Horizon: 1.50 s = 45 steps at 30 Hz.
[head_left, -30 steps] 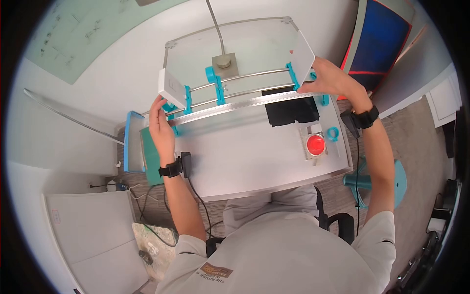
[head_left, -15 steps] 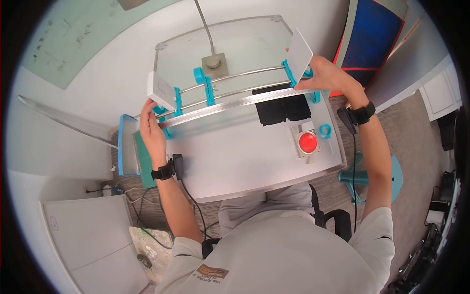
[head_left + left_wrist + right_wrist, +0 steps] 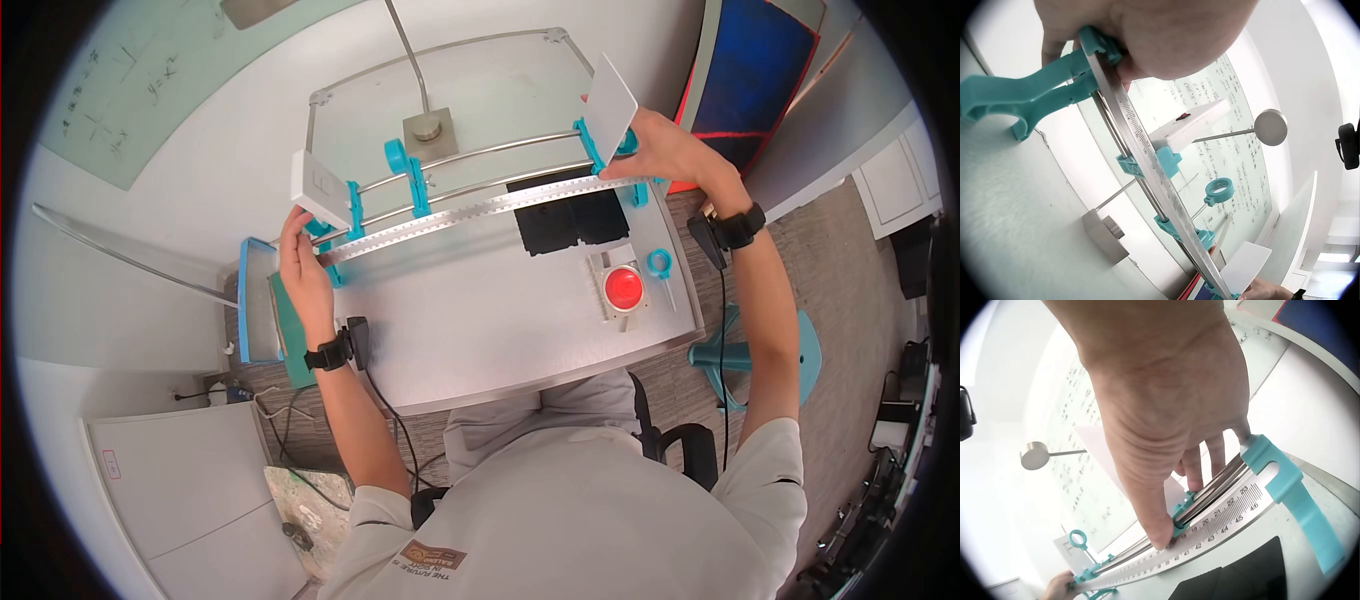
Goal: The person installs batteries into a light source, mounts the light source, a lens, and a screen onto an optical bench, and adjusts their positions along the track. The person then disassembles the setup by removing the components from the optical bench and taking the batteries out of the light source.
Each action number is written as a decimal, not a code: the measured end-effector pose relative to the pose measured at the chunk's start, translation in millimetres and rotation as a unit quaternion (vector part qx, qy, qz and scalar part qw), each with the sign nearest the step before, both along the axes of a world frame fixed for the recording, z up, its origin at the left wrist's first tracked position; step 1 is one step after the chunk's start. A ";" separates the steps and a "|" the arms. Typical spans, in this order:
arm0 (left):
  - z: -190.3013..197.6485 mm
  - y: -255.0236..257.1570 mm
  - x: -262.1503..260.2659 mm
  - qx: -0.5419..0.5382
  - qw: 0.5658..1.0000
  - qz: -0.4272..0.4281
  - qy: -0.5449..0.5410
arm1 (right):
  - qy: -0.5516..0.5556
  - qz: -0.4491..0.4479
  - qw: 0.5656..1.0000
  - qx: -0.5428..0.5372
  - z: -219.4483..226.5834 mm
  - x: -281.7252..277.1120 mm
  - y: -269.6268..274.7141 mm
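A long optical bench of two metal rods [image 3: 478, 188] and a steel ruler [image 3: 480, 209] spans the table's far side on teal supports. My left hand [image 3: 306, 277] grips its left end, beside a white box marked with an F [image 3: 322, 187]. Across the ruler and rods, my right hand [image 3: 668, 152] grips the right end, thumb [image 3: 1159, 528] on the ruler's near side, fingers behind the rods. Close to that hand stands a white screen [image 3: 610, 112] in a teal holder. Left of the bench's middle is a teal lens ring [image 3: 396, 157]. The left wrist view shows a teal end support [image 3: 1029, 90] below my left hand.
Black cloth [image 3: 550, 232] lies under the bench's right part. Nearer me are a red round candle-like piece [image 3: 623, 289] on a small stand and a teal ring with a handle [image 3: 659, 263]. Behind the bench, a metal block [image 3: 428, 135] carries a rod. A blue-edged tray [image 3: 257, 330] stands left.
The head view has shifted, so the table and bench appear slightly further left. Both hands keep their hold on the bench ends, and the box, ring and screen keep their order.
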State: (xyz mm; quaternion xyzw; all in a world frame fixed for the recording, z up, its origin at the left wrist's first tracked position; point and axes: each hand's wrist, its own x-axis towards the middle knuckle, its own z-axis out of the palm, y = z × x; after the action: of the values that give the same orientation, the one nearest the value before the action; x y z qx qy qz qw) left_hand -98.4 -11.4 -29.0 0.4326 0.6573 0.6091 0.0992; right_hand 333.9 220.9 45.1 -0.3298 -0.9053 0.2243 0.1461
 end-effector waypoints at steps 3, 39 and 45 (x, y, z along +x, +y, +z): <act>0.8 0.0 0.5 -0.001 1.000 0.002 0.002 | -0.003 -0.001 1.000 -0.003 -0.6 0.7 0.9; 9.4 -1.4 6.1 -0.001 1.000 0.003 0.003 | 0.069 0.118 0.969 0.206 -29.8 -167.4 -178.8; 5.8 -2.3 4.2 0.001 1.000 0.001 0.004 | 0.004 0.040 0.964 0.264 -53.5 -180.5 -182.5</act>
State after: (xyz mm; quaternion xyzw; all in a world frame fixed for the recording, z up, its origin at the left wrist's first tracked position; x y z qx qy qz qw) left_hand -94.2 -13.7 -23.3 0.4342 0.6577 0.6080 0.0957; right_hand 153.4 38.5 -8.5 -0.2424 -0.9441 -0.0152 0.2229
